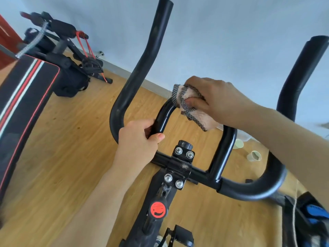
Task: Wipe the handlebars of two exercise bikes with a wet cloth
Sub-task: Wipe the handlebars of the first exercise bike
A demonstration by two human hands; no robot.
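A black exercise-bike handlebar (138, 72) fills the middle of the view, with two long outer horns and a small inner loop (222, 150) above the stem clamp. My right hand (219, 100) presses a pink cloth (188, 106) with a checked border onto the top of the inner loop. My left hand (137, 143) is wrapped around the left side of that loop, where it meets the left horn. A red round knob (158, 209) sits on the bike's frame below the clamp.
A black sit-up bench (23, 97) with red and white stripes stands at the left, with a black bag (71, 82) and resistance bands beside it. Two paper cups (253, 155) rest on the wooden floor at the right. A blue-and-black object (315, 213) lies at the lower right.
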